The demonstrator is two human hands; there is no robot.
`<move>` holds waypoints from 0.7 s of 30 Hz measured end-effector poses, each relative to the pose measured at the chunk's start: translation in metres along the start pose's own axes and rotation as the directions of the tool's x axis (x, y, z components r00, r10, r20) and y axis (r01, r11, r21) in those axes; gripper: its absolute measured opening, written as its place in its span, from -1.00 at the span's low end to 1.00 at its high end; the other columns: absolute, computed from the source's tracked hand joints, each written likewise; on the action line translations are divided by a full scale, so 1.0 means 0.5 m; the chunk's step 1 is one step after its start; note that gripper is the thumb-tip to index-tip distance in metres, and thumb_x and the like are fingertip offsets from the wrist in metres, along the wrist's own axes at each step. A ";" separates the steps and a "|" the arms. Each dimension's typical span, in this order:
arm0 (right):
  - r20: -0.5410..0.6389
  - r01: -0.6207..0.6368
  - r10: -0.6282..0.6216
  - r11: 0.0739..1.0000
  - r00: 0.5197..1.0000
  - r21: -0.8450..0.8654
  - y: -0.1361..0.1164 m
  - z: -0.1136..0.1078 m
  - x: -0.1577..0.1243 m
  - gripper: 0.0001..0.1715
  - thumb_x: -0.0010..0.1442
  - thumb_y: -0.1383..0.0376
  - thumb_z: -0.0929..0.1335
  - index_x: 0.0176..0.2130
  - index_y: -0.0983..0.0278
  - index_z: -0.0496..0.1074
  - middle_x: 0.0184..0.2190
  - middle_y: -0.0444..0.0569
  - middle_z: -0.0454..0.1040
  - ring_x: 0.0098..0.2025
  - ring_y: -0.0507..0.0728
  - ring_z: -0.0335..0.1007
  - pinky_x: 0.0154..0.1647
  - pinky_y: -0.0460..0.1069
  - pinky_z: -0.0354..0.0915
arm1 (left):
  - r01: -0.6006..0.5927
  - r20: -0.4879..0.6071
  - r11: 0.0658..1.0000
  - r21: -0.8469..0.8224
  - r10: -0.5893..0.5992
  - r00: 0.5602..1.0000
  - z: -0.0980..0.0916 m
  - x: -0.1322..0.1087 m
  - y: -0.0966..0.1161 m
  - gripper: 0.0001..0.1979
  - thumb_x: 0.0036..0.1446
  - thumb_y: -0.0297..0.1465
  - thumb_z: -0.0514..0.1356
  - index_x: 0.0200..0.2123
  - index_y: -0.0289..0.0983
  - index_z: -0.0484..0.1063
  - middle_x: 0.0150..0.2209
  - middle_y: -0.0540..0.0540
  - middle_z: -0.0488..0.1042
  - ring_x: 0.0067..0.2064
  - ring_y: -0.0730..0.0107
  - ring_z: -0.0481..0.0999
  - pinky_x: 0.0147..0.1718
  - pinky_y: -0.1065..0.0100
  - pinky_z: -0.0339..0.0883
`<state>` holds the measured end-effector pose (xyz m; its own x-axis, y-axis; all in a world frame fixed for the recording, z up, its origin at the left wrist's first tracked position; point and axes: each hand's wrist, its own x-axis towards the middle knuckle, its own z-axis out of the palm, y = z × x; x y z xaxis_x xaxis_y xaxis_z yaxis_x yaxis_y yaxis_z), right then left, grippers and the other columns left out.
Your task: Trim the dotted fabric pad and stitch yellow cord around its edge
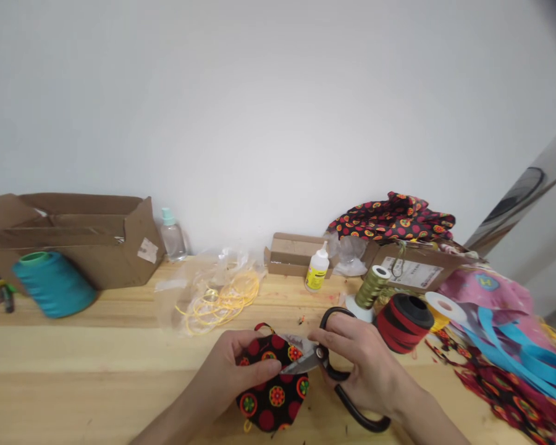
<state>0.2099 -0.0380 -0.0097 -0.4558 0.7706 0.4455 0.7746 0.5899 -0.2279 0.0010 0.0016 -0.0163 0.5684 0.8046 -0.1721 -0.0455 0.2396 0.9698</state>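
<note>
My left hand (243, 364) is closed on a small black fabric piece (278, 398) printed with red dots and bright flowers, its thumb pressed on top. A small loop stands up at the fabric's upper edge and a yellow loop hangs at its lower left. In my right hand (364, 358) is a pair of black-handled scissors (322, 353), fingers in the upper handle. The scissor blades are parted and reach over the fabric, one tip close to my left thumb. Whether the blades touch the cloth, I cannot tell.
Behind my hands lie yellow cord (231, 300) in clear plastic and a glue bottle (317, 271). Left are a teal thread cone (55, 284), an open cardboard box (88, 247) and a spray bottle (173, 238). Right are an olive spool (373, 287), a red-black spool (403, 324) and blue ribbon (532, 358).
</note>
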 end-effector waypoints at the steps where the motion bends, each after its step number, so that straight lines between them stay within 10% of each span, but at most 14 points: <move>1: 0.010 -0.001 0.001 1.000 1.000 -0.001 0.001 -0.001 -0.001 -0.59 -0.15 0.46 0.26 -0.22 0.26 0.35 -0.48 -0.06 0.29 -0.44 0.07 0.14 -0.50 -0.06 0.02 | -0.002 0.002 1.000 0.011 0.002 1.000 -0.001 0.000 0.000 -0.78 -0.25 -0.36 0.30 -0.46 -0.37 0.50 -0.50 -0.11 0.56 -0.47 0.31 0.50 -0.49 0.43 0.36; 21: 0.049 -0.083 0.084 0.996 0.995 -0.012 0.005 -0.016 -0.009 -0.68 -0.09 0.46 0.27 -0.26 0.25 0.37 -0.54 -0.11 0.30 -0.51 0.01 0.17 -0.55 -0.12 0.01 | -0.071 -0.130 0.997 0.023 0.074 0.989 -0.005 0.002 0.006 -0.81 -0.23 -0.36 0.29 -0.46 -0.34 0.50 -0.51 -0.09 0.56 -0.46 0.31 0.51 -0.48 0.43 0.38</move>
<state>0.2173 -0.0416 -0.0055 -0.4105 0.8282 0.3816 0.8151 0.5209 -0.2537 -0.0004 0.0047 -0.0139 0.4516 0.8840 -0.1212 -0.0671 0.1691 0.9833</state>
